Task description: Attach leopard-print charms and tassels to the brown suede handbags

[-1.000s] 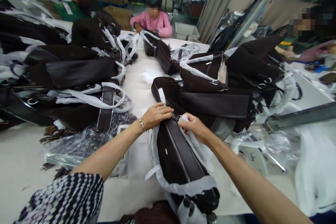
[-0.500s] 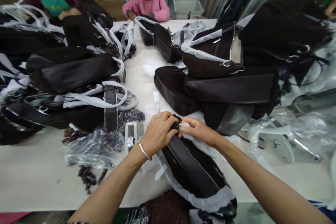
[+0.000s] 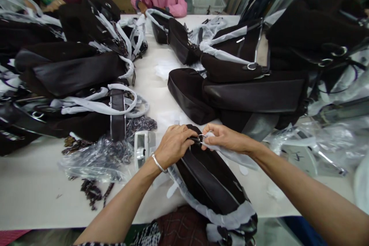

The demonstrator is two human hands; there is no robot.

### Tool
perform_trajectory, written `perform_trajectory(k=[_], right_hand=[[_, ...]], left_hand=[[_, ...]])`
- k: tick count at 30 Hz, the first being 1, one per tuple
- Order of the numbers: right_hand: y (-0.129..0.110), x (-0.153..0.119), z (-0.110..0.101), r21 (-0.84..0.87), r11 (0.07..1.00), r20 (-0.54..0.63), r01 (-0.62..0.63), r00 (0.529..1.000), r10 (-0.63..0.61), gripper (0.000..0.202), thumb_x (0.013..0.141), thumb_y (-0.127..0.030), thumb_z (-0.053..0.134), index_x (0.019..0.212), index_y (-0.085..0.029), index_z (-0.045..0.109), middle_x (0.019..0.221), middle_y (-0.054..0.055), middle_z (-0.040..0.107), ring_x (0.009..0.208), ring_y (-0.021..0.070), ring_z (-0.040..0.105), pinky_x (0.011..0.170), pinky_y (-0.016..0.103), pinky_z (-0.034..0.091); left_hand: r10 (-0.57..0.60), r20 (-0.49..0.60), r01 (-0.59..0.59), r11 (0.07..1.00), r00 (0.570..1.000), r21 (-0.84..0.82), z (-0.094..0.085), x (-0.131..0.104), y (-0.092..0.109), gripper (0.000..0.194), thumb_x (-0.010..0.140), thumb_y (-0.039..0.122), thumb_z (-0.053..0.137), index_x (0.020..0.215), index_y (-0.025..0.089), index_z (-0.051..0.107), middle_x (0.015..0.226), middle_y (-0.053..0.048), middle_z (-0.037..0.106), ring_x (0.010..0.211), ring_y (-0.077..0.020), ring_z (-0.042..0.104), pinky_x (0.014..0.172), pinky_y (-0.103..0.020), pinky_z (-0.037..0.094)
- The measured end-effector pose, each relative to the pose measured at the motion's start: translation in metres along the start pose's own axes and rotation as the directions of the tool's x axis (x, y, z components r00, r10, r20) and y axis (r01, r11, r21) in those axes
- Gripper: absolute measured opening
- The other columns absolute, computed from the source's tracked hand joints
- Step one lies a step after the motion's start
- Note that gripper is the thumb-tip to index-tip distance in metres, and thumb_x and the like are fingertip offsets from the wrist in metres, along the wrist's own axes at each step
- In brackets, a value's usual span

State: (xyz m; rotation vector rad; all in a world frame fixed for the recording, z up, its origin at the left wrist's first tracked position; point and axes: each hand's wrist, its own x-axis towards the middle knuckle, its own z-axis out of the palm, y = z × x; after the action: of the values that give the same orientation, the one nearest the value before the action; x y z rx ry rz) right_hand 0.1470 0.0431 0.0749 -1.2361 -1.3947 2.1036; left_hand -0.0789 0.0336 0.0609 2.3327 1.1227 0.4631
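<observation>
At the bag's (image 3: 205, 178) far end, your left fingers (image 3: 186, 133) clamp a dark tab (image 3: 195, 138); your right fingers (image 3: 215, 140), a white-wrapped strap (image 3: 235, 156).

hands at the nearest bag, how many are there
2: the left hand left of the metal ring, the right hand right of it, at the white-wrapped strap.

I'm watching soft, even light spreading over the pale tabletop (image 3: 31, 203), while the dark bag (image 3: 215, 188) at lower centre is sinking near-black. Plastic (image 3: 98, 161) is glinting lower left, the upper background's blurring, and edges are stretching.
</observation>
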Motion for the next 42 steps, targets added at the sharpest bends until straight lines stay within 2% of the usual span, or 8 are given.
perform_trajectory(k=[9, 14, 18, 23, 28, 35, 39, 42], right_hand=[[0.0, -0.004, -0.001, 0.107, 0.991, 0.01, -0.085, 0.996, 0.084, 0.025, 0.079, -0.036, 0.068, 0.088, -0.018, 0.053, 0.075, 0.005, 0.071, 0.055, 0.0102, 0.053, 0.049, 0.02, 0.036], [0.003, -0.006, 0.001, 0.208, 0.965, -0.048, -0.158, 0.984, 0.171, 0.028, 0.077, -0.039, 0.07, 0.085, -0.018, 0.053, 0.07, 0.005, 0.07, 0.046, 0.0081, 0.047, 0.044, 0.02, 0.032], [0.008, -0.006, 0.001, 0.276, 0.945, -0.065, -0.176, 0.978, 0.201, 0.034, 0.076, -0.045, 0.072, 0.082, -0.018, 0.053, 0.072, 0.006, 0.071, 0.047, 0.0079, 0.049, 0.043, 0.019, 0.034], [0.011, -0.006, 0.001, 0.332, 0.903, -0.007, -0.272, 0.957, 0.291, 0.037, 0.073, -0.045, 0.076, 0.081, -0.018, 0.052, 0.084, 0.009, 0.074, 0.05, 0.0085, 0.055, 0.045, 0.019, 0.036], [0.011, -0.005, 0.004, 0.332, 0.915, -0.046, -0.227, 0.965, 0.256, 0.033, 0.069, -0.037, 0.078, 0.076, -0.017, 0.053, 0.081, 0.01, 0.074, 0.064, 0.0137, 0.064, 0.056, 0.023, 0.044], [0.021, 0.003, 0.014, 0.307, 0.937, -0.181, -0.164, 0.957, 0.227, 0.02, 0.071, -0.029, 0.07, 0.072, -0.018, 0.055, 0.068, 0.006, 0.071, 0.051, 0.0098, 0.05, 0.05, 0.023, 0.035], [0.02, 0.007, 0.019, 0.219, 0.966, -0.243, -0.134, 0.952, 0.188, 0.013, 0.068, -0.024, 0.067, 0.068, -0.018, 0.055, 0.065, 0.002, 0.068, 0.06, 0.0127, 0.055, 0.06, 0.025, 0.039], [0.019, 0.008, 0.023, 0.107, 0.992, -0.312, -0.073, 0.945, 0.103, 0.013, 0.065, -0.023, 0.068, 0.065, -0.018, 0.055, 0.065, -0.001, 0.064, 0.065, 0.0127, 0.055, 0.066, 0.026, 0.039]], left_hand=[[0.016, -0.059, -0.019, 0.999, 0.998, -0.042, 0.007, -0.005, 0.001, 0.02, 0.092, 0.024, 0.055, 0.11, 0.026, 0.064, 0.093, -0.002, 0.061, 0.094, -0.0184, 0.057, 0.09, -0.038, 0.04], [0.014, -0.094, -0.018, 0.999, 0.995, -0.04, 0.011, -0.005, 0.002, 0.02, 0.091, 0.024, 0.056, 0.108, 0.025, 0.065, 0.091, -0.003, 0.062, 0.093, -0.0183, 0.057, 0.09, -0.038, 0.04], [0.026, -0.112, -0.031, 0.999, 0.993, -0.039, 0.013, -0.006, 0.002, 0.021, 0.092, 0.023, 0.055, 0.109, 0.026, 0.066, 0.09, -0.003, 0.062, 0.091, -0.0186, 0.057, 0.091, -0.039, 0.039], [0.058, -0.14, -0.059, 0.998, 0.988, 0.0, 0.013, -0.009, 0.003, 0.023, 0.092, 0.021, 0.054, 0.111, 0.026, 0.067, 0.092, -0.003, 0.064, 0.09, -0.019, 0.055, 0.094, -0.041, 0.037], [0.084, -0.139, -0.077, 0.996, 0.987, 0.05, 0.014, -0.012, 0.005, 0.023, 0.092, 0.02, 0.053, 0.109, 0.027, 0.067, 0.093, -0.002, 0.065, 0.089, -0.0183, 0.054, 0.099, -0.042, 0.034], [0.044, -0.128, -0.041, 0.999, 0.991, 0.024, 0.012, -0.009, 0.007, 0.022, 0.093, 0.024, 0.052, 0.108, 0.025, 0.067, 0.091, -0.003, 0.064, 0.089, -0.0194, 0.054, 0.095, -0.041, 0.036], [0.016, -0.085, -0.014, 1.0, 0.996, 0.026, 0.007, -0.005, 0.01, 0.02, 0.091, 0.034, 0.056, 0.105, 0.025, 0.067, 0.09, -0.003, 0.063, 0.089, -0.0207, 0.054, 0.092, -0.041, 0.036], [0.005, -0.069, -0.002, 0.999, 0.998, 0.043, 0.006, -0.004, 0.012, 0.019, 0.088, 0.033, 0.061, 0.105, 0.024, 0.066, 0.09, -0.003, 0.063, 0.091, -0.0216, 0.054, 0.092, -0.041, 0.036]])
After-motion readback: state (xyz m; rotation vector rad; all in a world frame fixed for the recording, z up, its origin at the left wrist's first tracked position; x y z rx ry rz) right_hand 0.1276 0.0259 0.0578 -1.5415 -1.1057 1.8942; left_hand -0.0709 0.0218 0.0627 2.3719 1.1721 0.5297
